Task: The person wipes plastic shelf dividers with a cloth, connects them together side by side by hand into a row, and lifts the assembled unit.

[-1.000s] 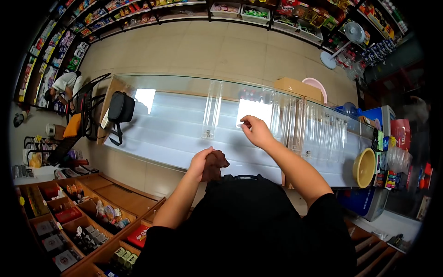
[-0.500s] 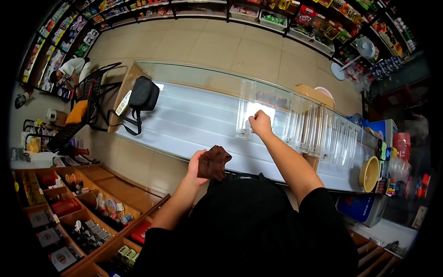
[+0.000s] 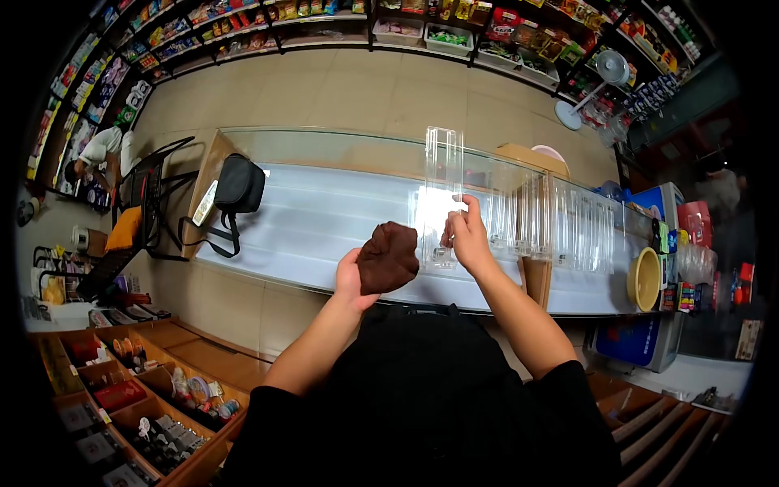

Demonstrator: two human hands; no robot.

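Observation:
My left hand (image 3: 349, 280) is closed on a bunched dark brown cloth (image 3: 389, 260), held above the near edge of the glass display counter (image 3: 324, 280). To its right, my right hand (image 3: 469, 237) grips the right side of a long clear plastic tray (image 3: 445, 158). Its index finger lies along the tray's edge, and some fingertips show through the clear plastic. Bright glare covers the tray's middle. Several similar clear trays (image 3: 580, 223) stand in a row on the counter, right of this hand.
A black bag (image 3: 240, 183) with a strap lies at the counter's left end. A yellow basin (image 3: 644, 280) sits at the right end. A person (image 3: 105, 154) bends near a black chair (image 3: 150, 183) at left. Wooden compartments (image 3: 154, 381) with small goods are at lower left.
My right hand has gone from a fist over the clear tray to a grip on its right side, and the tray seems raised. The brown cloth has shifted in my left hand. The view has moved slightly.

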